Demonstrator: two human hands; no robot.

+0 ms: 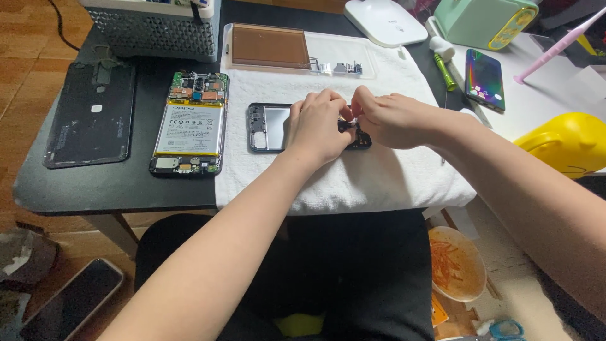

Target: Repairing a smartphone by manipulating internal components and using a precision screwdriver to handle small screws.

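Black plastic, thin and rectangular, the phone mid-frame (271,128) lies flat on the white folded towel (353,177) at the middle of the black table (95,183), its long axis running from nine o'clock to three o'clock, the end with the camera cut-outs pointing to nine. Your left hand (317,129) rests over the frame's middle, fingers curled down on it, and your right hand (386,118) meets it at the three o'clock end; both sets of fingertips are pinched together on something small there, though what sits between them is too small to tell. My judgement is that a piece that size could slip from the pinch and vanish into the towel's pile, and that a twist from two hands pressing on one end could bend the thin frame. At nine o'clock from the frame, just beside it, lies the opened phone body with its white battery and green circuit boards (189,123), long axis from twelve to six; further out at nine lies the dark back cover (91,113). At twelve o'clock stands the clear tray with a brown sheet and small parts (297,50). Toward two o'clock you have a green-handled screwdriver (444,71) and a dark phone with a lit colourful screen (485,79), and at three o'clock, well apart, a rounded yellow plastic object (568,144).
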